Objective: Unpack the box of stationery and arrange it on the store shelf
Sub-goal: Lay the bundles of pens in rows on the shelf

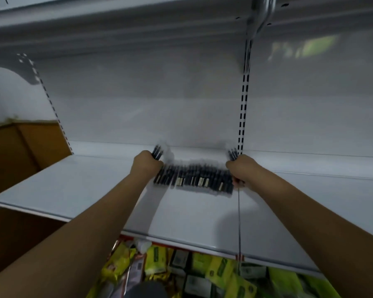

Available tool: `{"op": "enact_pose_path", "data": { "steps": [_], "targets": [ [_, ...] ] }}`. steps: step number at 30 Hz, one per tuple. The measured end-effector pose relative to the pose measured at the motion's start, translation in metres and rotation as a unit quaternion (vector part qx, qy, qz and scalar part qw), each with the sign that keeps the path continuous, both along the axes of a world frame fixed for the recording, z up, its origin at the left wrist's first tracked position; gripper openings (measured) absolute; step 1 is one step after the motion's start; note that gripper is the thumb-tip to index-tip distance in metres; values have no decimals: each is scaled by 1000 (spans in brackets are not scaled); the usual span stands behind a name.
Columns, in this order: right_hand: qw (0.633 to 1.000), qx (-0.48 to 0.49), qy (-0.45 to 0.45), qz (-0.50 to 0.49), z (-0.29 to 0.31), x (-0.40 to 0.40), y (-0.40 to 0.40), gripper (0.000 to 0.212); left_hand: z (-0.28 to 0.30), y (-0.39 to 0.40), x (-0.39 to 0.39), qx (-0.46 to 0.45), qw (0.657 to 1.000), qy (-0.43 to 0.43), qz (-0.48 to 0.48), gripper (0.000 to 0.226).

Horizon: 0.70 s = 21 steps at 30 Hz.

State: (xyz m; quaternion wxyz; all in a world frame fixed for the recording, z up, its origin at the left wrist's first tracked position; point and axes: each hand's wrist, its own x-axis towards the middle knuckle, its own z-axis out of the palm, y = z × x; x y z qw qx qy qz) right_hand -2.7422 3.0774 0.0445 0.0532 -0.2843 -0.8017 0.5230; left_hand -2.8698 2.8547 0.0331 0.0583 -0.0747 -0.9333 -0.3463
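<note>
On white shelf (78, 190), pens (194, 179) between both fists' grip; yellow packets (155, 259) below.

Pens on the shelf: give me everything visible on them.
The row of pens is dark-bodied with pale bands near the ends, lying side by side on the white shelf, blurred. The left hand and right hand bracket the row's ends, each gripping a few pens that stick up. Material unclear.

yellow and green packets (222, 269) on lower level | brown cardboard (19, 151) at left | slotted upright (243, 112) behind
</note>
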Motion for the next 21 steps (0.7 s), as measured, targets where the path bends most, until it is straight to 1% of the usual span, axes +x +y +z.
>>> {"op": "enact_pose_path", "data": {
  "steps": [1,2,3,4,6,7,8,9,10,11,12,14,15,18,19,21],
  "targets": [
    [1000,2,-9,4,2,-6,-7,9,-1,2,-4,1,1000,-8,-14,15],
    [1000,1,-15,6,2,-12,-15,9,-3,4,-3,-13,999,-15,-31,15],
    [1000,14,-21,7,0,-17,-21,14,-6,6,-4,-35,998,-20,-53,21],
    [998,51,-25,14,-4,-21,-27,22,-12,8,-2,-59,995,-20,-77,30],
    [982,183,-32,37,-19,-20,-36,46,-27,6,3,-107,987,6,-121,53],
    [962,266,-37,50,-29,-16,-39,58,-37,3,7,-114,983,28,-143,63],
    [934,349,-42,68,-38,-10,-42,68,-46,-2,11,-107,979,47,-165,69],
    [908,408,-47,86,-46,-5,-44,75,-52,-6,15,-96,976,66,-184,70],
    [894,435,-42,99,-52,-2,-44,77,-57,-9,17,-85,973,80,-201,69],
    [892,436,-38,114,-59,-3,-42,76,-61,-10,17,-77,969,90,-216,67],
    [899,418,-26,129,-65,-4,-41,74,-63,-10,19,-75,967,97,-223,65],
    [917,376,21,134,-71,-8,-40,72,-61,-5,21,-74,970,91,-213,64],
    [918,373,44,128,-73,-9,-40,71,-59,-1,21,-74,973,80,-204,64],
    [896,420,53,133,-75,-13,-45,66,-52,14,26,-101,976,76,-180,62],
    [890,431,47,141,-75,-16,-47,65,-50,18,25,-122,974,92,-167,58],
    [880,449,30,155,-74,-22,-51,64,-46,20,22,-187,961,160,-130,49]
  ]
}}
